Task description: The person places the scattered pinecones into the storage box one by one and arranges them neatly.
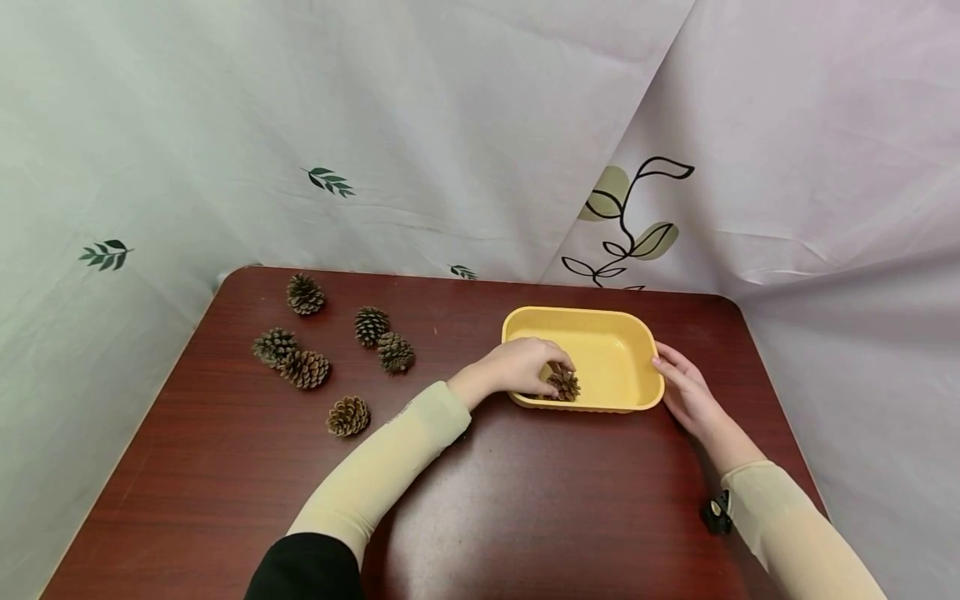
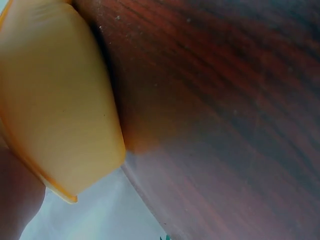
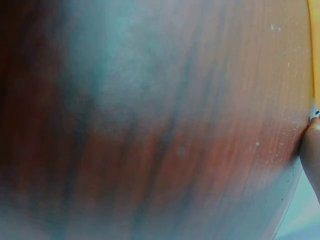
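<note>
A yellow plastic tub [image 1: 618, 358] stands at the back right of the table. My left hand [image 1: 525, 365] reaches over its left rim, thumb and fingers curled around a brown pine cone [image 1: 566, 385] low inside the tub. At the tub's right end, my right hand [image 1: 684, 387] grips the rim, with the thumb on top and the fingers along the outer wall. The left wrist view shows the tub's outer wall [image 2: 60, 100] up close; the pine cone is hidden there. Only a sliver of the tub [image 3: 316, 45] and part of a finger [image 3: 312, 150] enter the right wrist view.
Several more pine cones lie on the left part of the dark red-brown table [image 1: 540, 492]: one near the back edge [image 1: 305, 294], a touching pair [image 1: 304, 369], another pair [image 1: 395, 352] and a nearer one [image 1: 348, 416]. A pale patterned curtain [image 1: 450, 125] hangs behind.
</note>
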Action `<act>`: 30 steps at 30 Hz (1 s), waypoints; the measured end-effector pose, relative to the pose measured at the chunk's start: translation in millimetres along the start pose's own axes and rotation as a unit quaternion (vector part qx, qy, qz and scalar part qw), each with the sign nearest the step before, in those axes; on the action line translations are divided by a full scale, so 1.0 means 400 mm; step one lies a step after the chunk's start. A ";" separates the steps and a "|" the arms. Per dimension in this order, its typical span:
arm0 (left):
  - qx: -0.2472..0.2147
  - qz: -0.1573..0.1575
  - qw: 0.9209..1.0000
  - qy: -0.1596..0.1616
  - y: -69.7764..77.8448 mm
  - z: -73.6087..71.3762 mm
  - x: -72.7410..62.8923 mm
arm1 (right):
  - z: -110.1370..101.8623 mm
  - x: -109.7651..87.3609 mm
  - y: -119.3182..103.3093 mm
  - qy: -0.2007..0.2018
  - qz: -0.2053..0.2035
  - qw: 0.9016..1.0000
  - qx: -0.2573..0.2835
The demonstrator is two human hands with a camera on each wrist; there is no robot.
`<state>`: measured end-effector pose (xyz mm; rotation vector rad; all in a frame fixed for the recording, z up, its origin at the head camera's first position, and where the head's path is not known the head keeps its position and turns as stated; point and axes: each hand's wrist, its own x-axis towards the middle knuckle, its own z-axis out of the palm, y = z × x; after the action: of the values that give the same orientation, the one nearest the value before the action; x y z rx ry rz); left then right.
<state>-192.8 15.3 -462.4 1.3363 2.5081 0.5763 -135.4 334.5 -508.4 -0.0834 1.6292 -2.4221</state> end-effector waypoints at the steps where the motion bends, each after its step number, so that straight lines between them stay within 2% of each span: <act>1: 0.000 0.001 1.000 -0.005 0.000 -0.001 0.000 | 0.000 0.000 0.000 0.000 0.000 1.000 -0.001; 8: -0.008 0.006 1.000 -0.019 -0.001 -0.006 0.000 | -0.001 0.000 -0.001 0.002 0.003 1.000 -0.007; 20: 0.010 0.025 0.999 -0.033 -0.004 -0.017 0.001 | -0.007 0.001 0.004 -0.004 -0.001 1.000 -0.002; 30: 0.014 0.033 0.999 -0.029 -0.010 -0.022 -0.005 | -0.006 0.000 0.002 -0.001 -0.004 1.000 -0.004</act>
<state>-198.1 9.6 -456.4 1.4289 2.4428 0.5112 -135.5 336.3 -510.2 -0.0944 1.6399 -2.4203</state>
